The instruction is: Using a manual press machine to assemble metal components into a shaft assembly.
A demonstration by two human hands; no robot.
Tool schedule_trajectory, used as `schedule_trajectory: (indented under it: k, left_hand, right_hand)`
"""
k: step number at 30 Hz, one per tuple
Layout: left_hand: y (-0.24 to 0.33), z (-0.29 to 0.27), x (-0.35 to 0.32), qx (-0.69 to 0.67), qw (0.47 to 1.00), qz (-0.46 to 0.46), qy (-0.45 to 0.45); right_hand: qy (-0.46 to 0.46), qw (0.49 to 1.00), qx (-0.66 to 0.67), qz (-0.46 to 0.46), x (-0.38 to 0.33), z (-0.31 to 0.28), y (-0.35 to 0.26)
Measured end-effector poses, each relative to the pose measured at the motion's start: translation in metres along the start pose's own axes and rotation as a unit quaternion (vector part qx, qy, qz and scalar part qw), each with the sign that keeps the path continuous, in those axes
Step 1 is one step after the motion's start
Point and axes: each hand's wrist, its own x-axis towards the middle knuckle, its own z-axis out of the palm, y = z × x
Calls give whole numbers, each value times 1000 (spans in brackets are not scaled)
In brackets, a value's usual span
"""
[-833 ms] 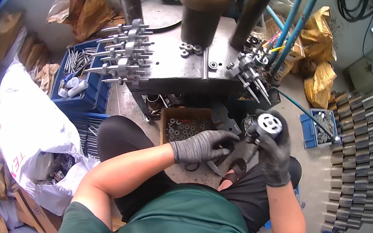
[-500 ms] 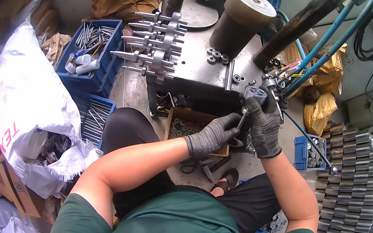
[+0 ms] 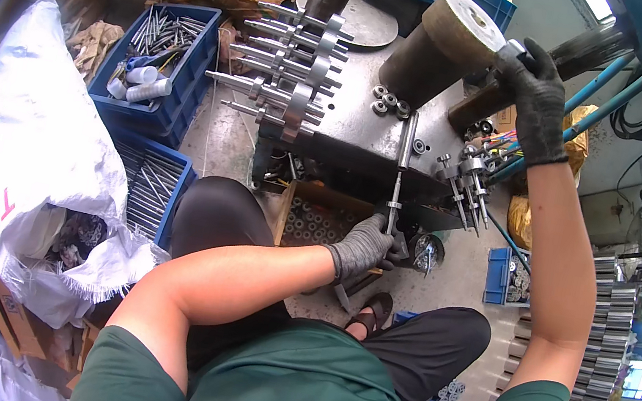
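Observation:
My left hand (image 3: 365,249), in a grey glove, is closed around the lower end of a thin stepped metal shaft (image 3: 397,190) with a small ring on it. The shaft stands out in front of the table edge, its far tip in line with a metal rod (image 3: 408,140) on the tabletop; whether they touch I cannot tell. My right hand (image 3: 535,94), gloved too, is raised beside the top of a thick metal cylinder (image 3: 437,53). Its fingers grip a grey metal end cap (image 3: 512,50), mostly hidden by the glove.
Several shafts with thick metal cores (image 3: 298,102) line the table's left side. Small bearings (image 3: 380,108) sit by the cylinder. Blue crates (image 3: 188,104) with rods stand left, beside a white sack (image 3: 41,134). Below the table is a box of rings (image 3: 284,215). Blue hoses (image 3: 595,133) hang right.
My right hand has moved up and away from the left hand, to the cylinder's top, with the end cap. My left hand keeps the shaft, now upright and away from the cap. The view has shifted.

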Motion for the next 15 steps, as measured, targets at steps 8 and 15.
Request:
schedule_trajectory:
  k: [8,15]
  left_hand:
    - [10,-4,7,19,1000,8,21]
    - [16,-16,21,69,991,100,56]
  right_hand:
    - [-1,961,-275,16,67,-14,20]
    - [-90,933,-346,-45,108,5,30]
